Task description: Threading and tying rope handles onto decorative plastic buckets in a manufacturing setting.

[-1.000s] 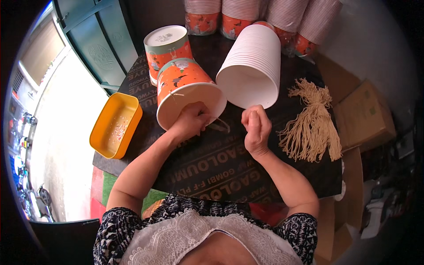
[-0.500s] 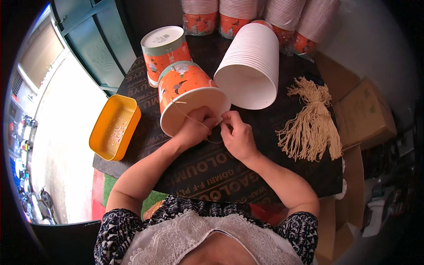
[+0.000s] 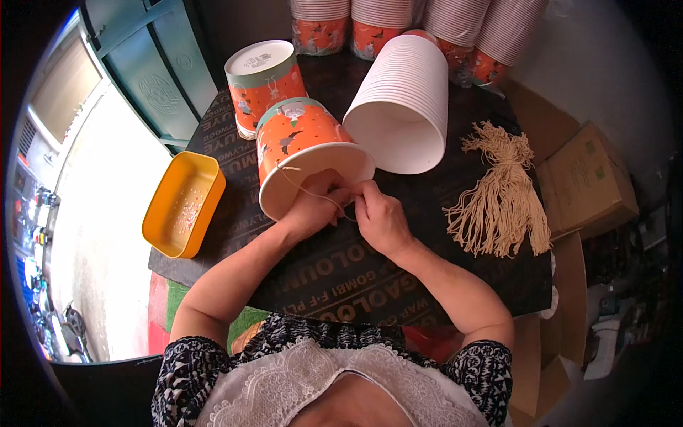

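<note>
right hand (image 3: 382, 217) has joined left hand (image 3: 313, 211) at tapered orange paper tub (image 3: 306, 132); both curled, hold on thin cord (image 3: 313, 193) unclear.

Left hand (image 3: 313, 208) partly tucked in the orange bucket (image 3: 297, 133)'s mouth, some fingers hidden. Right hand (image 3: 382, 215)'s fingertips meet it; what they pinch, too small to tell. String (image 3: 311, 193) partly hidden at the fingers. White bucket stack (image 3: 407, 92): deep inside unseen. 4 wrapped stacks (image 3: 321, 33) cut off by top edge. Bits (image 3: 189, 208) in yellow tub (image 3: 158, 213) too tiny to identify. Clutter (image 3: 629, 313) far right dark, blurred.
</note>
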Available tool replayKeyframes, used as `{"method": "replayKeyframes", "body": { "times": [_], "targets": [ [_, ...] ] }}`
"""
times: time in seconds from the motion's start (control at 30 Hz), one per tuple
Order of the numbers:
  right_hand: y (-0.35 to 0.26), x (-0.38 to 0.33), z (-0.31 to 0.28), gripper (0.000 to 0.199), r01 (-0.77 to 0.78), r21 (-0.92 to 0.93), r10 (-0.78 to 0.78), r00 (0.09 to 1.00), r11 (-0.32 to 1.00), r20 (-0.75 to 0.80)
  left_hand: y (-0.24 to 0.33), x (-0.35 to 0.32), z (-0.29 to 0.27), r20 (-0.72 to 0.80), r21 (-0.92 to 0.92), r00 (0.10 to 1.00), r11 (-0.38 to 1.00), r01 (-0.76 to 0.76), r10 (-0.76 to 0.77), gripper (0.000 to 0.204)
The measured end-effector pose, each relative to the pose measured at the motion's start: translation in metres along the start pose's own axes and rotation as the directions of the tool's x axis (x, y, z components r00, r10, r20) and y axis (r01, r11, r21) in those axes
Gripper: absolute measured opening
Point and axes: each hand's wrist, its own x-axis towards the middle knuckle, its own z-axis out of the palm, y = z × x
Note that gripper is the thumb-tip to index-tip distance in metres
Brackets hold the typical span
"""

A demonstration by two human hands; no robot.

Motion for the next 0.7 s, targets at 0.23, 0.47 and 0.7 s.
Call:
{"method": "replayKeyframes", "body": {
  "times": [0.23, 0.47, 0.7],
  "targets": [
    [0.0020, -0.0014, 0.0011, 0.014, 0.054, 0.017, -0.054, 0.999, 0.998, 0.001, -0.0002, -0.0001, -0.0011, 0.007, -0.039, 1.000, 0.999, -0.002, 0.003, 0.012],
    [0.0021, 0.0008, 0.0048, 0.011, -0.036, 0.004, 0.036, 0.999, 0.999, -0.013, 0.0020, -0.0007, -0.0011, -0.019, -0.031, 1.000, 0.999, 0.024, -0.024, 0.014],
    [0.0000, 0.0011, 0.0041, 0.008, -0.030, 0.033, 0.031, 0.999, 0.999, -0.021, 0.0021, -0.0009, -0.0035, 0.008, -0.017, 0.998, 0.998, 0.066, -0.066, 0.018]
  ]
}}
